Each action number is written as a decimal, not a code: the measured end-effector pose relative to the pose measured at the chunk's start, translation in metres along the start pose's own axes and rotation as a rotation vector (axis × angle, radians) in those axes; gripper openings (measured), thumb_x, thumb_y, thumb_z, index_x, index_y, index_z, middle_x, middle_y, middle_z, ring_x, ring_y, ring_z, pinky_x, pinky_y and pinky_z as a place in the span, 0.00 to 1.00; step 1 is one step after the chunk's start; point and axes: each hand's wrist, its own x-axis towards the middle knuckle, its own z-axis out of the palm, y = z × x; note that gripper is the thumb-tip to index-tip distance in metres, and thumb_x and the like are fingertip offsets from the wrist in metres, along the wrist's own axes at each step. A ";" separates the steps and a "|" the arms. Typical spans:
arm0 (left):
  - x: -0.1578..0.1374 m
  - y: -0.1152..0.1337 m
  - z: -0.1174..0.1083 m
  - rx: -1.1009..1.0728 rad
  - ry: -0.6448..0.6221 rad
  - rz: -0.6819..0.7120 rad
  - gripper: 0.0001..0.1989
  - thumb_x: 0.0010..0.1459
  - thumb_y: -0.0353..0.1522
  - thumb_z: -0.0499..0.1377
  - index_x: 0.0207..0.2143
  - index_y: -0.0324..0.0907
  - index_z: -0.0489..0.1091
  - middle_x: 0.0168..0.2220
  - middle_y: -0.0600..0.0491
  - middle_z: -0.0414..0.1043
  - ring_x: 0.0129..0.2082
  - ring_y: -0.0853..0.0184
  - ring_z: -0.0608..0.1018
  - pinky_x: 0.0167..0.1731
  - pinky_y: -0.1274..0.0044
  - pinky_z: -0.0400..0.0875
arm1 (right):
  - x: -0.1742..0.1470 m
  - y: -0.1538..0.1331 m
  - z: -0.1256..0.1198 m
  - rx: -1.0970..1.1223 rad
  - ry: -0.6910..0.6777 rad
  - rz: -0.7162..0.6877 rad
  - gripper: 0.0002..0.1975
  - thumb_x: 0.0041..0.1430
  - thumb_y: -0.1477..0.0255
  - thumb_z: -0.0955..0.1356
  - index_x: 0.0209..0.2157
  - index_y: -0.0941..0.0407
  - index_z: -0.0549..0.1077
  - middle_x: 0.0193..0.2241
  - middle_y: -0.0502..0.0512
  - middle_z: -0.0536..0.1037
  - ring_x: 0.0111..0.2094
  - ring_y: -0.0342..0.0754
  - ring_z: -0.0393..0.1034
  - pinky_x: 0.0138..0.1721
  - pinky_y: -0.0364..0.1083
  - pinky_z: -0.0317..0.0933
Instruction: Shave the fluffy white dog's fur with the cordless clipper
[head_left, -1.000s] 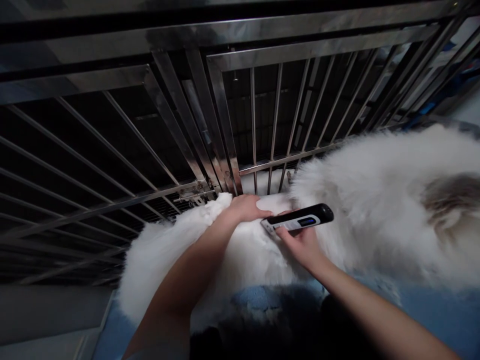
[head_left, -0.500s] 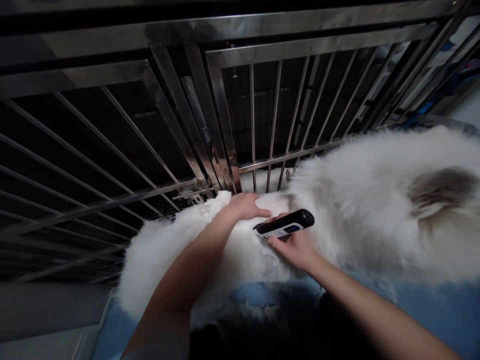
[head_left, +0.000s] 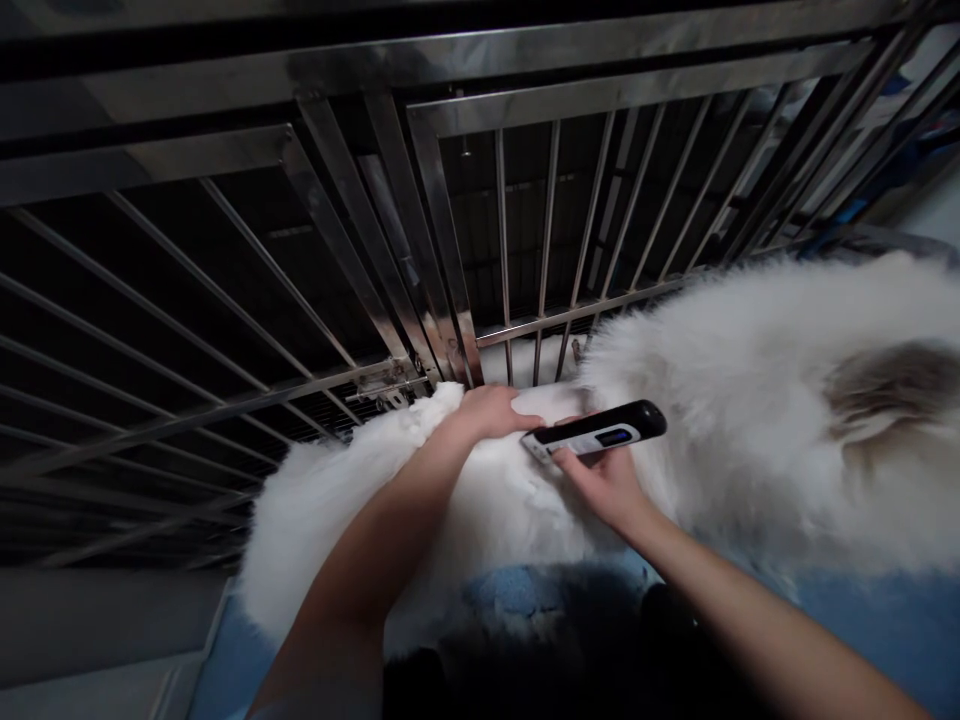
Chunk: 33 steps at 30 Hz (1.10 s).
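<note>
A fluffy white dog (head_left: 757,400) with a brownish ear lies or stands across the view, head end at the right; its legs are hidden. My right hand (head_left: 604,485) is wrapped round a black and silver hair clipper (head_left: 600,430) with a small lit display. The clipper's blade end touches the short fur in the middle of the dog's back. My left hand (head_left: 495,412) lies flat on the back beside the blade, thumb stretched toward it. Its other fingers are partly hidden over the far side. Cut white fur (head_left: 439,405) lies bunched by my left wrist.
A metal cage with bars (head_left: 555,220) stands right behind the dog. A latch (head_left: 390,383) sticks out near its middle. The dog is on a blue surface (head_left: 862,610). Loose fur tufts (head_left: 536,500) lie on its near side.
My right hand has moved the clipper a little to the right and up, away from the near side. My left hand stays in place. The dog's head end has shifted slightly.
</note>
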 end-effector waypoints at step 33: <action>0.010 -0.005 0.000 0.004 -0.054 0.026 0.44 0.48 0.63 0.56 0.58 0.44 0.70 0.58 0.44 0.72 0.57 0.49 0.74 0.53 0.67 0.69 | 0.000 0.001 -0.016 0.039 -0.247 -0.092 0.15 0.58 0.61 0.71 0.43 0.53 0.69 0.41 0.58 0.77 0.43 0.55 0.75 0.47 0.56 0.70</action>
